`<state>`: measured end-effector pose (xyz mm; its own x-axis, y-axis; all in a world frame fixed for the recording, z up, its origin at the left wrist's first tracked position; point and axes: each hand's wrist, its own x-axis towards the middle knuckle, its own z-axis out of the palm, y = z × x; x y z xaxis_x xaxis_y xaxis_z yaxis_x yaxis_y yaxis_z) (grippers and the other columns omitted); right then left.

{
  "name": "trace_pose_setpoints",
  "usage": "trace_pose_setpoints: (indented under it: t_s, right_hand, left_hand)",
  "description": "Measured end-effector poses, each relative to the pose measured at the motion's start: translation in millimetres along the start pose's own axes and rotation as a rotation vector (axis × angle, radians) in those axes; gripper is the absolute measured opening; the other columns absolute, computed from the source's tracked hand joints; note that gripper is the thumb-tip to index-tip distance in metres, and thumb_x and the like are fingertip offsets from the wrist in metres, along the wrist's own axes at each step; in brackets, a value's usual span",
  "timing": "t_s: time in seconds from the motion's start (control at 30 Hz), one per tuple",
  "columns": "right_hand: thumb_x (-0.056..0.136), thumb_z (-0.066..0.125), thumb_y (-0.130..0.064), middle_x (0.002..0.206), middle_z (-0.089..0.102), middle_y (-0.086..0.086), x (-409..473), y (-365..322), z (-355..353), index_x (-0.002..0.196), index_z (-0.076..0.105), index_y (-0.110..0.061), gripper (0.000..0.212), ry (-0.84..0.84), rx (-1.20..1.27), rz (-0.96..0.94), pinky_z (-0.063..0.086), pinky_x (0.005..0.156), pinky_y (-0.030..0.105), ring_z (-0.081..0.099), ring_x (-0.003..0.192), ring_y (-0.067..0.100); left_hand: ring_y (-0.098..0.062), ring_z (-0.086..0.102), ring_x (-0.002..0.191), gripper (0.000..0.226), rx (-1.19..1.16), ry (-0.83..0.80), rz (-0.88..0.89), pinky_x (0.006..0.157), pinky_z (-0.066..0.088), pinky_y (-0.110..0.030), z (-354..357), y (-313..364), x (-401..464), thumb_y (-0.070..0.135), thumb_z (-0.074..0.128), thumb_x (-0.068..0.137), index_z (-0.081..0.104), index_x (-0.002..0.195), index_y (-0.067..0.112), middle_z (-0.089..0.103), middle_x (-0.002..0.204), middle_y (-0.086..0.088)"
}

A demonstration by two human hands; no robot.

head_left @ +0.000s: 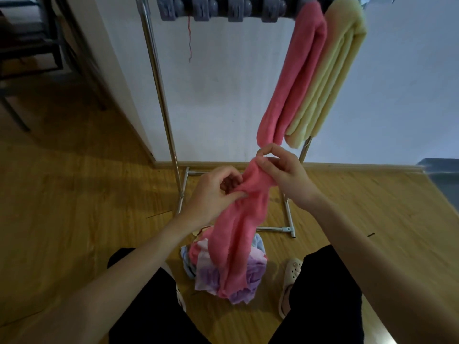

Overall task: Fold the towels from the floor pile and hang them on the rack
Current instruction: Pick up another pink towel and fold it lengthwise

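A pink towel point(238, 227) hangs bunched from both my hands above the floor pile point(246, 276), its lower end draped down onto the pile. My left hand point(213, 192) pinches its upper edge between thumb and fingers. My right hand point(280, 170) grips the top corner slightly higher, to the right. The pile holds purple, white and light blue cloths between my feet. On the metal rack point(162, 100) a folded pink towel point(293, 80) and a folded pale yellow towel point(327, 78) hang side by side at the right.
Grey clothes pegs point(218, 9) line the rack's top bar. The rack's base tubes point(288, 219) lie on the wooden floor just beyond the pile. A white wall stands behind. Dark furniture legs point(29, 58) are at the far left. A beige sandal point(290, 286) is on my right foot.
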<state>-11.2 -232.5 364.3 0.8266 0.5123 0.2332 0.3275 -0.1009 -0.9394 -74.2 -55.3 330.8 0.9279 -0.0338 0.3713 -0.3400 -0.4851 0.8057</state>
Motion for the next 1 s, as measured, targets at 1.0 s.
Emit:
trace_pose_setpoints:
  t_s: [1.0]
  right_hand:
    - [0.091,0.06,-0.012,0.072,0.059,0.018,-6,-54,-51,0.096,0.068,-0.004,0.011,-0.255,-0.168,-0.111,0.042,0.064,0.037,0.047,0.064,0.033]
  left_hand:
    - [-0.026,0.067,0.085,0.028,-0.13,-0.344,-0.133,0.077,0.054,-0.038,-19,21,15,0.028,0.067,0.086,0.071,0.1,0.003,0.07,0.093,-0.015]
